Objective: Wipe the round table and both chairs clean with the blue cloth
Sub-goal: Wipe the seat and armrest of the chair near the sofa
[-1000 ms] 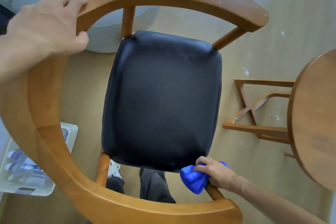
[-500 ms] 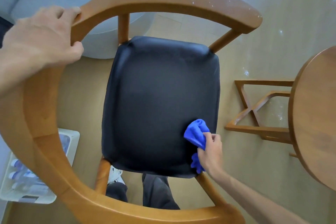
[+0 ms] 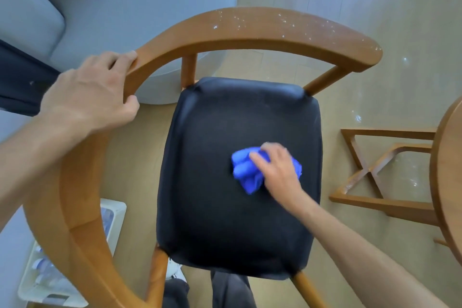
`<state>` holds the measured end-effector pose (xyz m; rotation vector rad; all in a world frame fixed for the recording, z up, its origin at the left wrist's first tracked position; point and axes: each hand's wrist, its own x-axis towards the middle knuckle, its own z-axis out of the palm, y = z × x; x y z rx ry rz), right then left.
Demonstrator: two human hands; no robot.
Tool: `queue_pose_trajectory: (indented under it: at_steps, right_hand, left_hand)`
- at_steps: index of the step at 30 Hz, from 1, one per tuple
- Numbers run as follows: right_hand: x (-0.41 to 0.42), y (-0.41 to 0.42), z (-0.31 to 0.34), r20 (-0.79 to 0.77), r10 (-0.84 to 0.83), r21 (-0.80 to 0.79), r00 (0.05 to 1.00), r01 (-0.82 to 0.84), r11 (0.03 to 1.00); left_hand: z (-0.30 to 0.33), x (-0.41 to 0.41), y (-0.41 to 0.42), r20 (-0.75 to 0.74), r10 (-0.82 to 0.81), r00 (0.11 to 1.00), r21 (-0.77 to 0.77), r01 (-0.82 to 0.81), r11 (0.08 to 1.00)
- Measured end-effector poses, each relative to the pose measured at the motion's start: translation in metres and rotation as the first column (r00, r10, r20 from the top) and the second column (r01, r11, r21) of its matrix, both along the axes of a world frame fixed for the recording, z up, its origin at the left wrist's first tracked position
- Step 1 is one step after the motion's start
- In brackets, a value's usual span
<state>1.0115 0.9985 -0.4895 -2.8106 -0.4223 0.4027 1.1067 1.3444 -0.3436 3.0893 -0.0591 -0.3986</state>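
I look down on a wooden chair with a curved armrest rail (image 3: 250,30) and a black padded seat (image 3: 225,207). White specks dot the far part of the rail. My left hand (image 3: 90,97) grips the rail at the left, fingers curled over its top. My right hand (image 3: 277,167) presses the bunched blue cloth (image 3: 246,170) onto the middle right of the seat. The round wooden table (image 3: 447,182) shows only as an edge at the right.
A grey sofa (image 3: 112,7) stands behind the chair at the upper left. The table's wooden cross base (image 3: 375,175) rests on the pale floor at right. A white tray of bottles (image 3: 50,275) sits on the floor at lower left. My legs show under the seat.
My right hand has carried the blue cloth from the seat's near right corner up onto the middle of the seat. My left hand keeps its grip on the rail.
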Motion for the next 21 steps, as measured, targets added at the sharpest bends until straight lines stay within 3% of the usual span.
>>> queue_pose_trajectory:
  at_steps: [2,4,6,8,11,13,15,17,19,21]
  right_hand:
    - [0.045,0.014,-0.008,0.073,-0.248,-0.018,0.966,0.249,0.968]
    - [0.051,0.040,-0.013,0.126,-0.309,-0.066,0.943,0.319,0.945]
    - [0.012,0.070,-0.017,0.200,-0.155,-0.079,0.967,0.174,0.982]
    - [-0.064,0.093,-0.019,0.192,0.104,-0.027,0.976,-0.101,0.995]
    - [-0.150,0.092,-0.016,0.117,0.483,0.036,0.868,-0.489,0.871]
    - [-0.137,0.071,-0.019,0.080,0.669,0.004,0.739,-0.672,0.741]
    - [-0.079,0.041,-0.020,0.143,0.703,-0.068,0.697,-0.702,0.709]
    - [-0.001,0.004,-0.023,0.270,0.538,-0.137,0.798,-0.521,0.842]
    - [0.069,-0.035,-0.019,0.306,0.132,-0.132,0.943,-0.095,0.987]
    - [0.111,-0.065,-0.011,0.223,-0.333,-0.095,0.916,0.361,0.928]
  left_hand:
    - [-0.001,0.000,0.000,0.010,-0.008,1.000,0.003,0.008,1.000]
    - [0.000,0.000,-0.001,0.000,-0.004,1.000,0.006,0.004,1.000]
    - [0.002,0.000,-0.002,-0.009,-0.002,1.000,0.006,0.002,1.000]
    - [0.005,-0.001,-0.003,-0.019,0.001,1.000,-0.001,-0.001,1.000]
    - [0.007,0.000,-0.003,-0.040,0.010,0.999,-0.009,-0.011,1.000]
    - [0.004,0.000,-0.002,-0.032,-0.002,0.999,-0.015,0.002,1.000]
    - [-0.002,0.001,0.002,-0.006,-0.015,1.000,-0.029,0.015,0.999]
    - [-0.011,0.002,0.008,0.011,-0.024,1.000,-0.044,0.025,0.999]
    - [-0.019,0.004,0.014,0.011,-0.028,1.000,-0.055,0.029,0.998]
    - [-0.024,0.004,0.016,0.003,-0.029,1.000,-0.063,0.029,0.998]
